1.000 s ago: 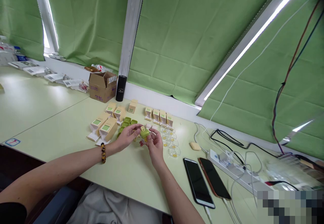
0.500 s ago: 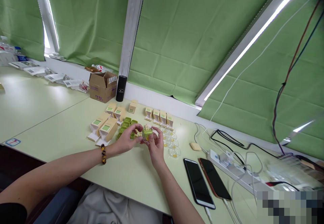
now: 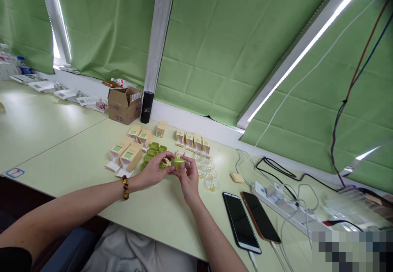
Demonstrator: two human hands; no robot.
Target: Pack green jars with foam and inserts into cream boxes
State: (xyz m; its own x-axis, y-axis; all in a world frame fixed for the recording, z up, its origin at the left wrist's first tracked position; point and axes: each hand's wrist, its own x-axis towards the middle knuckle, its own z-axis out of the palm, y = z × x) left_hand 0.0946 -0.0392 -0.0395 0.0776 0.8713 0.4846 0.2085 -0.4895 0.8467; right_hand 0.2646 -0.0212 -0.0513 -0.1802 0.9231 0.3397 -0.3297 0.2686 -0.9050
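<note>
Two bare hands at work over the counter; a small green case with a pale loop on top sits between them, raised above the surface, loop upward; right hand: fingers grasping the case, thumb across its near side, the others behind its right edge; left hand: thumb and forefinger curved about the left edge of the case, at or just beside it; whether they grip cannot be told; a dark, amber-flecked bracelet circles the left wrist.

Behind the left hand, green tubs stand in rows, partly covered by it; just right of the right hand, clear cups with yellow marks lie grouped; left of the tubs, four tan cartons, open flaps toward the near edge; toward the wall, one single carton, then a row of four small boxes.

Farther back, a black tumbler upright, beside an open cardboard box; to the right, two phones side by side, screens dark, each with a pale cable; near them a white power strip; green curtains behind all.
</note>
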